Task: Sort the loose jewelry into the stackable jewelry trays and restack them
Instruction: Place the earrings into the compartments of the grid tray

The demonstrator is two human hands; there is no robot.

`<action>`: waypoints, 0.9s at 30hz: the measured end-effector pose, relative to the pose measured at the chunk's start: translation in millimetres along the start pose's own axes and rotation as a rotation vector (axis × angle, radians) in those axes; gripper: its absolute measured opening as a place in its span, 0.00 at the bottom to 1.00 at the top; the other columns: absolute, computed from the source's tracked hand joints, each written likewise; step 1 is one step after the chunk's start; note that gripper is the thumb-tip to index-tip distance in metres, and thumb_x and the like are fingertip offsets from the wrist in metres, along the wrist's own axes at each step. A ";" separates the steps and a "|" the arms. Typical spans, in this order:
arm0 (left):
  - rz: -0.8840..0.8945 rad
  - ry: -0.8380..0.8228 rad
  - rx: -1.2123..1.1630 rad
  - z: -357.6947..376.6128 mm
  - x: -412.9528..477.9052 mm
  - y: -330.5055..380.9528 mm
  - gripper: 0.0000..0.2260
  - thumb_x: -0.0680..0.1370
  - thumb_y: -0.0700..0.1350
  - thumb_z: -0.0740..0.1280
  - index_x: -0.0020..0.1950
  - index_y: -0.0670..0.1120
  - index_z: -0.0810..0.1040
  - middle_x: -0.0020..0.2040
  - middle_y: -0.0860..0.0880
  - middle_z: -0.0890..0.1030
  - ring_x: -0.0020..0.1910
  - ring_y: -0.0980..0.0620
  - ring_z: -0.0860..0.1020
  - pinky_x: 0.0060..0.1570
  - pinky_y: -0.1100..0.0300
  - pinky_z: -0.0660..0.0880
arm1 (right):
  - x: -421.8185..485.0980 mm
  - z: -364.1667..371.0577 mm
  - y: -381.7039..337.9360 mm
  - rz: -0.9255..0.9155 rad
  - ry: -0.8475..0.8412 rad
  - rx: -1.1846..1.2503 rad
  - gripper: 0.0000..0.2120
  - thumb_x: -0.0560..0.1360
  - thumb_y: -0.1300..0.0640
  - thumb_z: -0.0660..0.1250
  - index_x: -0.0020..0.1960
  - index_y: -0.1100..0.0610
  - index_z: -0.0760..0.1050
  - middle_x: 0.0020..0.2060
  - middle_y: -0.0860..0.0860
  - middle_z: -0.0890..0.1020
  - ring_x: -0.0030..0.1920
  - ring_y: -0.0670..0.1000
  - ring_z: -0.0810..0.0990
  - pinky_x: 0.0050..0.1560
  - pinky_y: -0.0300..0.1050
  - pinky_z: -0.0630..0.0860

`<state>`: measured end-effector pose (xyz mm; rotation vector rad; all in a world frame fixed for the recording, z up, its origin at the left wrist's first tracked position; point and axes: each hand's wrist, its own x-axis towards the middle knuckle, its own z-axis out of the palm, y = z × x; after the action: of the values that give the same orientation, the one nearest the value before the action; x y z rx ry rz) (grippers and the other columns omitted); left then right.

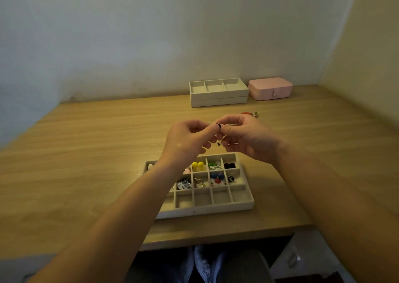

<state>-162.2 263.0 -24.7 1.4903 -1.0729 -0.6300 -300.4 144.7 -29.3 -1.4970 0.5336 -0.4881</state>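
— What are the hands up to?

— Both are raised over the table, fingers curled, tips meeting. The left hand and right hand pinch a small black piece between them. It's too small for me to say what it is, or which hand has the firmer hold. Something tiny hangs under the fingers, blurred.

— And the trays?

— One tray lies below the hands, near the table's front edge. The left forearm covers its left cells. In the rest I make out yellow balls, then green, black, blue and silvery bits I can't name. A stack of two more stands at the back by the wall, with a closed pink box just beside it on the right.

— Anything loose?

— A few red bits on the table beyond the right hand, half hidden by its knuckles.
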 end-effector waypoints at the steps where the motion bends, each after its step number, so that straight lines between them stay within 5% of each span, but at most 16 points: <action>1: -0.010 -0.012 -0.019 -1.0 -1.1 1.7 0.07 0.78 0.46 0.72 0.45 0.43 0.84 0.39 0.45 0.85 0.36 0.53 0.80 0.39 0.58 0.78 | -2.5 0.3 -1.4 -0.009 0.017 -0.032 0.08 0.80 0.61 0.69 0.58 0.58 0.81 0.41 0.54 0.83 0.38 0.50 0.80 0.39 0.43 0.79; 14: 0.018 -0.146 0.130 -3.1 -7.4 3.3 0.05 0.78 0.42 0.71 0.47 0.42 0.84 0.40 0.44 0.86 0.37 0.54 0.80 0.40 0.58 0.79 | -26.4 -5.1 -19.0 -0.149 0.025 -0.474 0.07 0.77 0.61 0.73 0.54 0.58 0.82 0.44 0.55 0.86 0.44 0.54 0.86 0.47 0.47 0.84; 22: 0.084 -0.194 0.311 9.1 -4.1 -8.0 0.04 0.79 0.43 0.71 0.45 0.48 0.85 0.36 0.52 0.85 0.36 0.59 0.81 0.36 0.65 0.76 | -26.0 -11.2 -21.7 -0.180 0.015 -0.853 0.01 0.75 0.57 0.75 0.45 0.52 0.84 0.36 0.48 0.85 0.38 0.47 0.85 0.40 0.41 0.83; 27: 0.200 -0.209 0.631 22.4 -5.0 -14.9 0.03 0.79 0.47 0.70 0.48 0.51 0.84 0.41 0.55 0.83 0.42 0.56 0.81 0.47 0.53 0.81 | -25.1 -15.1 -15.3 -0.126 -0.027 -1.033 0.01 0.75 0.56 0.75 0.45 0.51 0.84 0.35 0.47 0.84 0.37 0.44 0.83 0.41 0.44 0.84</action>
<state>-179.4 256.0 -44.8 1.8403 -1.6643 -0.3176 -329.1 147.7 -13.2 -2.5278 0.7204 -0.2811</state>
